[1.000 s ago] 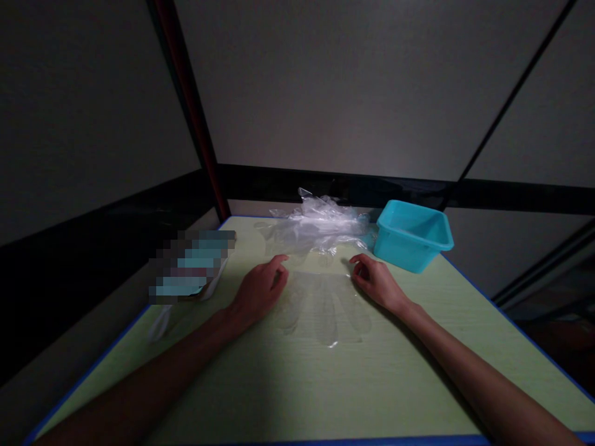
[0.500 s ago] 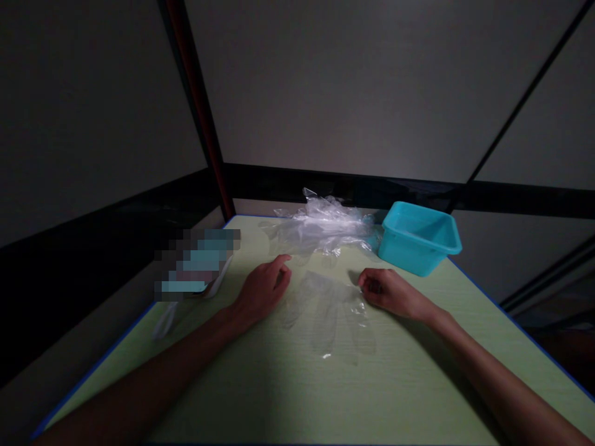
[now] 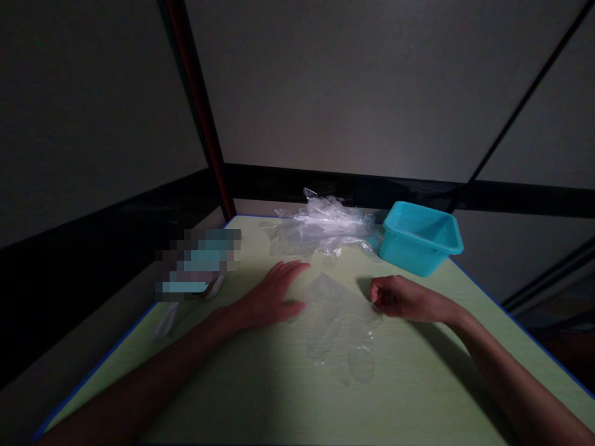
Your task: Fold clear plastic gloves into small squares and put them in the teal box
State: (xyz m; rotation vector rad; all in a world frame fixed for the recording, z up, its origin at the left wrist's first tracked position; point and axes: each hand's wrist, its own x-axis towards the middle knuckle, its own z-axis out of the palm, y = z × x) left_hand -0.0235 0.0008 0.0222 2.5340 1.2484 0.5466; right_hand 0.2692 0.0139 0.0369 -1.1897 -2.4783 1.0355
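A clear disposable plastic glove (image 3: 337,328) lies on the light green table between my hands, its fingers pointing towards me. My left hand (image 3: 274,297) hovers at the glove's left side, fingers stretched out and thumb apart, holding nothing. On the other side, my right hand (image 3: 402,298) is closed, its fingertips pinched at the glove's right edge. Behind both hands sits a crumpled pile of clear plastic gloves (image 3: 325,228).
A turquoise plastic basket (image 3: 413,254) stands at the back right, beside the pile. On the left edge of the table (image 3: 223,396) lies a blurred-out object (image 3: 199,263) with a whitish strap (image 3: 165,322) near it. Walls rise close behind and to the left.
My left hand has opened from a curled shape, fingers now extended. My right hand has shifted slightly right. The glove's outline has changed, its fingers lying further right and nearer to me.
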